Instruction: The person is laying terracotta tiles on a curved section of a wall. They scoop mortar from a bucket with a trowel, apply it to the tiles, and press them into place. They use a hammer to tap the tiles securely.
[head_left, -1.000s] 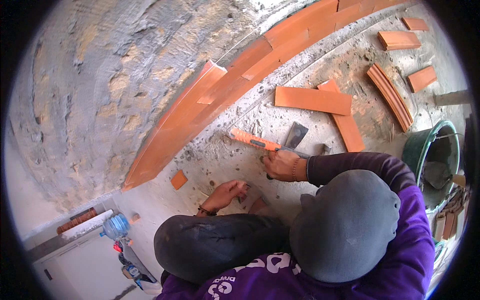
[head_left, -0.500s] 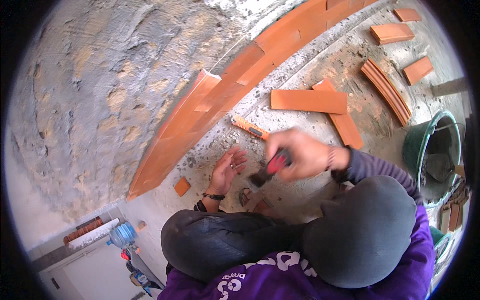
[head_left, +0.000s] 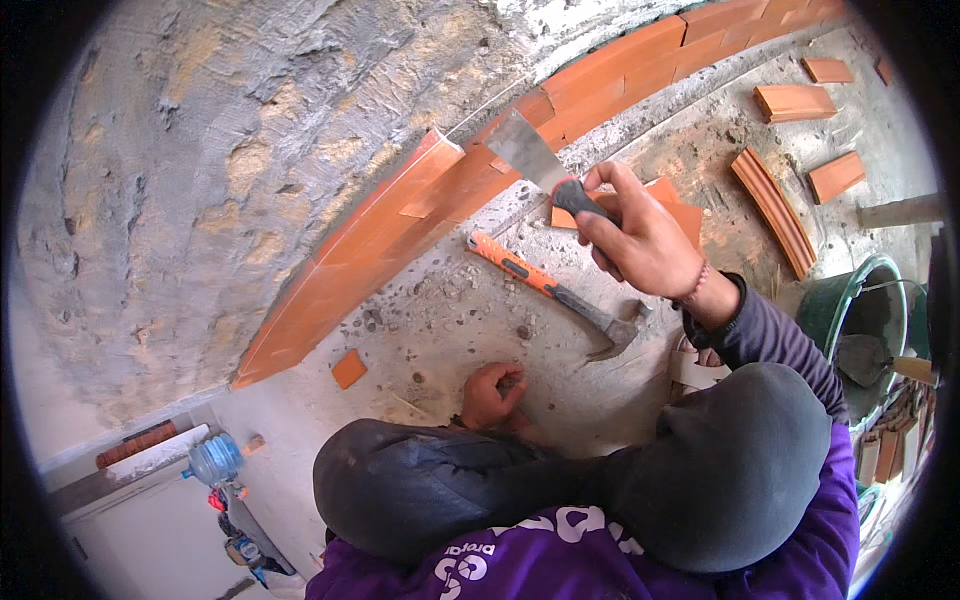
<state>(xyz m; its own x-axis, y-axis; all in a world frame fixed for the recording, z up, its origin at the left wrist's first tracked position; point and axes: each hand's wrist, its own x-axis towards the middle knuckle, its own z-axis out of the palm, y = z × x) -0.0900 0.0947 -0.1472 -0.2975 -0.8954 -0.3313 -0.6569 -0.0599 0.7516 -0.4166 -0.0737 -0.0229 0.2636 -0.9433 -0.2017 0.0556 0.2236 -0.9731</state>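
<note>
My right hand (head_left: 645, 235) grips a putty knife (head_left: 525, 150) by its black and red handle. The broad metal blade points up and left, over the row of orange bricks (head_left: 400, 225) along the rough wall. I cannot tell whether the blade touches the bricks. Low in front of my left knee is my left hand (head_left: 490, 395), its fingers curled in. What it holds, if anything, is hidden. On the dusty floor between the hands and the bricks lies a claw hammer (head_left: 535, 280) with an orange and black grip.
Flat bricks (head_left: 683, 218) lie partly behind my right hand. A curved ridged brick (head_left: 770, 210) and other loose bricks (head_left: 795, 102) are farther right. At the right stands a green bucket (head_left: 825, 310) with a trowel (head_left: 865, 358). A small brick piece (head_left: 349, 369) lies left.
My right hand has swung up and away with the putty knife, its blade now over the bricks, uncovering the hammer. My left hand has drawn back towards my knees and curled its fingers.
</note>
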